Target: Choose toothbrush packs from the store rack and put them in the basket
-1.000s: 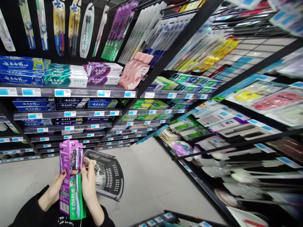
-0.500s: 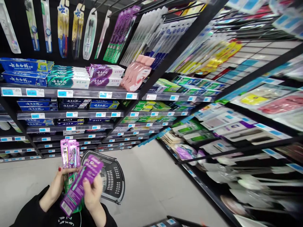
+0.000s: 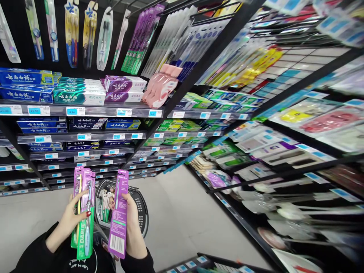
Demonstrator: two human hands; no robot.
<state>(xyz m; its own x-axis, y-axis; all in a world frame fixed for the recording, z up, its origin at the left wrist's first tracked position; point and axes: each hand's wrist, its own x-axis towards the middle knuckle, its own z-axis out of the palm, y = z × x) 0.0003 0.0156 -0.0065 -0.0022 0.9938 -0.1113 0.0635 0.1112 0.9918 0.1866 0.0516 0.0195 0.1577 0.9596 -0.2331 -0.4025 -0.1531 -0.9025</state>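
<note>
My left hand (image 3: 67, 220) is closed around several purple-and-green toothbrush packs (image 3: 86, 239), held upright with their clear fronts and the brushes showing. To the right of them, my right hand (image 3: 133, 227) grips a single purple toothbrush pack (image 3: 118, 212). Its printed back, with a barcode near the bottom, faces me. The two hands are apart. Behind the single pack, a black shopping basket (image 3: 142, 207) is partly hidden; more packs (image 3: 105, 204) lie inside it.
Ahead stands a shelf (image 3: 110, 106) of toothpaste boxes (image 3: 79, 94) with price tags. Packaged toothbrushes (image 3: 73, 36) hang above it. Along the right, another rack (image 3: 250, 178) carries bagged goods. Grey floor (image 3: 182, 212) runs between them. A dark shelf edge (image 3: 204, 259) juts in at the bottom.
My right hand has moved the single pack rightward, away from the others, and turned it from slanted to nearly upright. The packs in my left hand are now uncovered.
</note>
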